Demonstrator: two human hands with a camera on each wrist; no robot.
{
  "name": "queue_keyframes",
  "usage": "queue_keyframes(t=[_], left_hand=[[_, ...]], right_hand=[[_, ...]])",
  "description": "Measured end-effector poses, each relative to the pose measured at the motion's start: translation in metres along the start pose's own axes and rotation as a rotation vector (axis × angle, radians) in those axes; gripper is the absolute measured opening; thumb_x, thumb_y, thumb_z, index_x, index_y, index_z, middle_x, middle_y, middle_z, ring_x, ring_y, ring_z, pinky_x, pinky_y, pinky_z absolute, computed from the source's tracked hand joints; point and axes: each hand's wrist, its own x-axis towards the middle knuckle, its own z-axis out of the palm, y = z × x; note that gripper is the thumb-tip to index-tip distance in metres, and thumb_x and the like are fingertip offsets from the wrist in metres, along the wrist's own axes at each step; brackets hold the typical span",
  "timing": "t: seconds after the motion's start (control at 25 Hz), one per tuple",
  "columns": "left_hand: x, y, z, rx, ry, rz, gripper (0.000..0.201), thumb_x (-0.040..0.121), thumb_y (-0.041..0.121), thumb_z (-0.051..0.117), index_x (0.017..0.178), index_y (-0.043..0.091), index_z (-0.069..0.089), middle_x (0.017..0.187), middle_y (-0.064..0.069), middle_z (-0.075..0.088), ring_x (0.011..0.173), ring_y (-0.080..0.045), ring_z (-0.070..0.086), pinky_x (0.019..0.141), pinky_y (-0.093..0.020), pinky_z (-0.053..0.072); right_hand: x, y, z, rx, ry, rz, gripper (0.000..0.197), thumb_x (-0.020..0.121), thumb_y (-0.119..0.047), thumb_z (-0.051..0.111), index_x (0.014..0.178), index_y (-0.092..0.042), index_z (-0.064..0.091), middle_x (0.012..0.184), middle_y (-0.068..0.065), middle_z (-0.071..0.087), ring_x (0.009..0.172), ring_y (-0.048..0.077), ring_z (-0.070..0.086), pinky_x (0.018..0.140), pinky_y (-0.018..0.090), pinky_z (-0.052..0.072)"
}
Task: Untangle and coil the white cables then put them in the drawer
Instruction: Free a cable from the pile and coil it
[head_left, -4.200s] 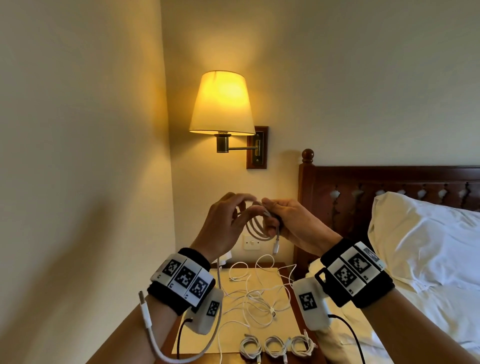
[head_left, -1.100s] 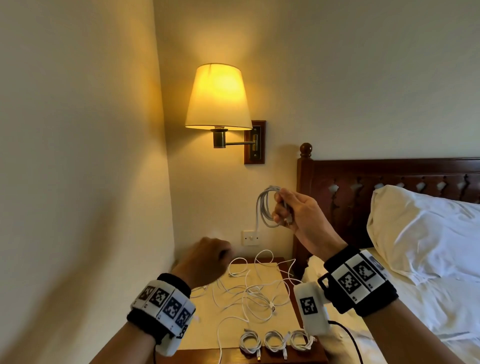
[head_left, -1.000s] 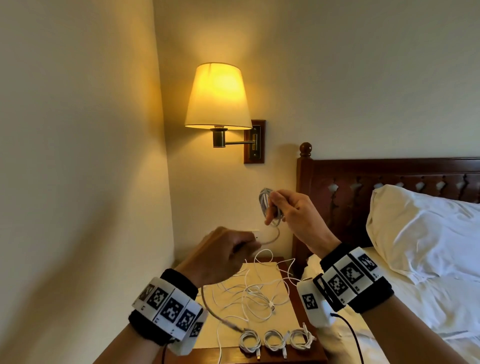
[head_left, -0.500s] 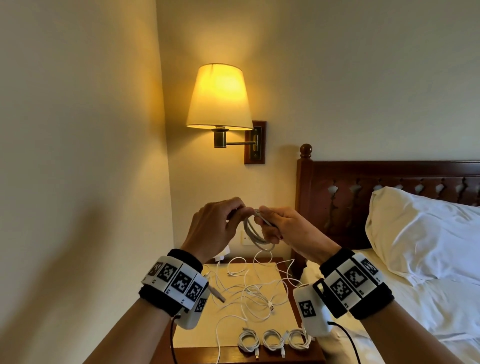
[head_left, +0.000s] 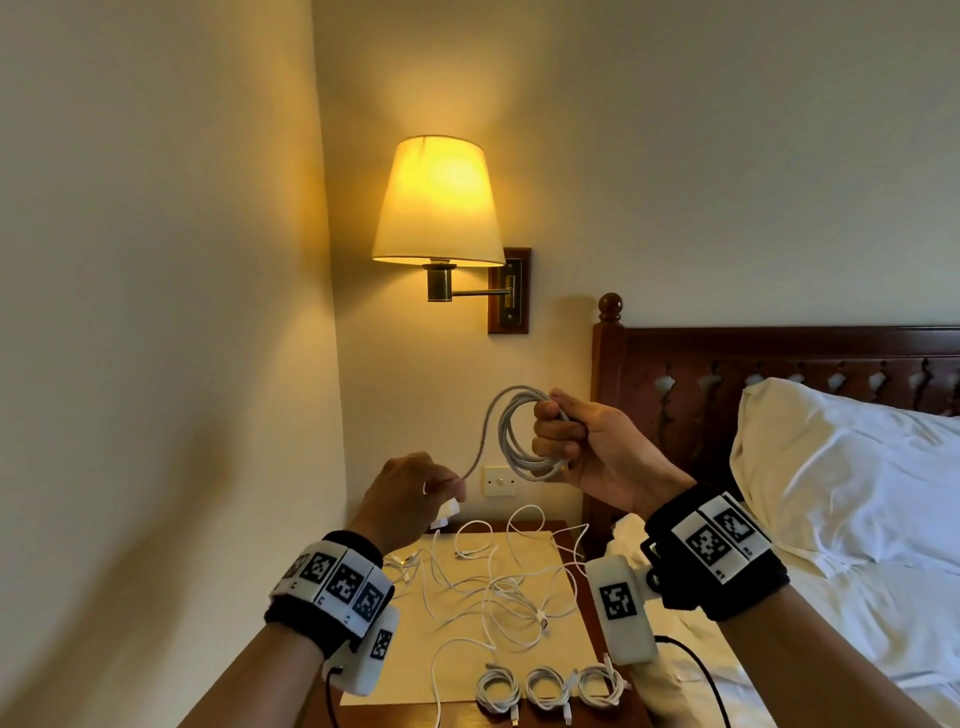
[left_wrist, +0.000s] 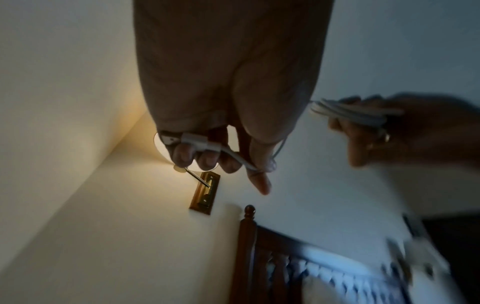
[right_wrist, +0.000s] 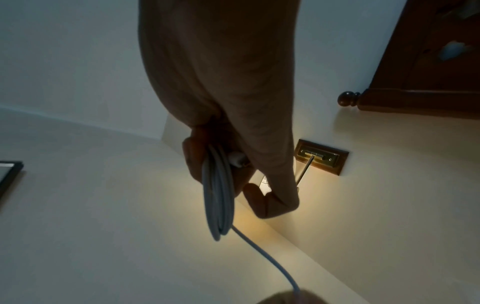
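While the right hand (head_left: 587, 452) clamps the coil (head_left: 519, 441) to keep its loops together, the left hand (head_left: 410, 499) pinches the loose tail (head_left: 480, 441), ready for wrapping

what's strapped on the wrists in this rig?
Bare forearms, no sleeves. Each wrist wears a black band carrying white square-code marker tiles, with a white camera box on the inner side, also marker-tagged. A thin black cable leaves each box.
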Motion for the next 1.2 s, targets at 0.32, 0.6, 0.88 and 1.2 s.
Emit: queue_keyframes(t=[0.32, 0.6, 0.88, 1.2], left_hand=[[0.013, 0.051, -0.022, -1.034, 0.174, -0.355, 0.027, 0.101, 0.015, 0.046, 0.087, 0.004, 0.067, 0.069, -0.004, 0.051, 0.051, -0.011, 0.038, 0.043, -0.02, 0.031], [0.022, 0.06, -0.035, -1.235, 0.212, -0.436, 0.027, 0.103, 0.015, 0.041, 0.093, 0.006, 0.064, 0.069, -0.001, 0.052, 0.052, -0.008, 0.041, 0.048, -0.02, 0.035], [0.018, 0.066, -0.023, -1.446, -0.133, -0.635, 0.029, 0.097, 0.011, 0.041, 0.075, 0.01, 0.06, 0.059, -0.001, 0.045, 0.045, -0.01, 0.037, 0.045, -0.022, 0.031], [0.022, 0.076, -0.025, -1.465, -0.215, -0.621, 0.016, 0.09, 0.016, 0.049, 0.086, 0.01, 0.063, 0.087, -0.011, 0.057, 0.078, -0.023, 0.051, 0.068, -0.03, 0.038]], right_hand=[[0.005, 0.003, 0.0, 0.161, -0.116, 0.018, 0.033, 0.1, -0.032, 0.035, 0.077, -0.017, 0.052, 0.055, -0.008, 0.031, 0.049, 0.008, 0.033, 0.064, 0.028, 0.034], [0.003, 0.005, 0.0, 0.175, -0.136, 0.034, 0.032, 0.099, -0.032, 0.036, 0.077, -0.016, 0.053, 0.055, -0.008, 0.031, 0.05, 0.008, 0.033, 0.063, 0.027, 0.032], [0.008, 0.009, 0.002, 0.192, -0.197, 0.083, 0.032, 0.1, -0.032, 0.036, 0.078, -0.016, 0.053, 0.056, -0.008, 0.03, 0.05, 0.007, 0.032, 0.061, 0.025, 0.029], [0.012, 0.011, 0.006, 0.091, -0.103, 0.086, 0.037, 0.104, -0.031, 0.03, 0.077, -0.016, 0.05, 0.052, -0.008, 0.03, 0.046, 0.007, 0.032, 0.055, 0.022, 0.035]])
